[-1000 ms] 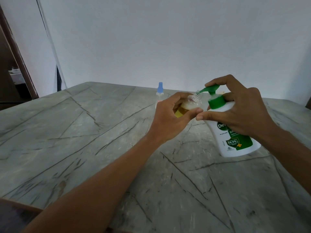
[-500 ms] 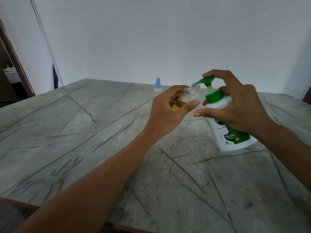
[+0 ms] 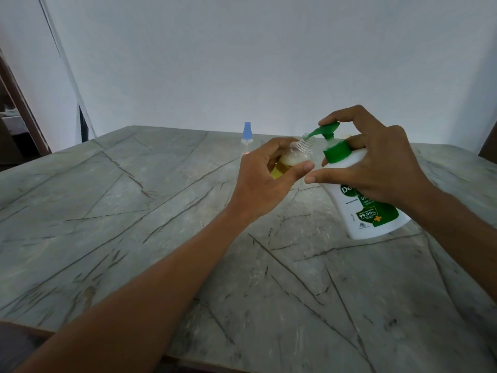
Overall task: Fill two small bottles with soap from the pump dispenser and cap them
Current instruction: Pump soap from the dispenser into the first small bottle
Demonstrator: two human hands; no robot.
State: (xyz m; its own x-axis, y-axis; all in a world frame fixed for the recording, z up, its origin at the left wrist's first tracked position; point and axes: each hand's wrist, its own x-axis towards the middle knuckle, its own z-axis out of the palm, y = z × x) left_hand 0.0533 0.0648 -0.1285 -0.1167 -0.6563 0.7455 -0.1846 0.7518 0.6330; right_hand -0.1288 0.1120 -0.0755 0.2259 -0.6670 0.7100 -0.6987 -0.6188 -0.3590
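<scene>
L hand [image 3: 265, 179] raised over the surface [image 3: 134, 211], fingers [image 3: 298, 169] curled round the small bottle [image 3: 297, 154], tilted, open neck at the green spout. R hand [image 3: 376, 162] grips the leaning pump dispenser [image 3: 363, 208], index on pump top. Bottle approx half full: yellow soap w/ foam.

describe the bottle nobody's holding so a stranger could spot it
On the grey stone table, look to the far edge by the wall. A small clear bottle stands there beyond the left hand. Only it has a pale blue cap.
</scene>
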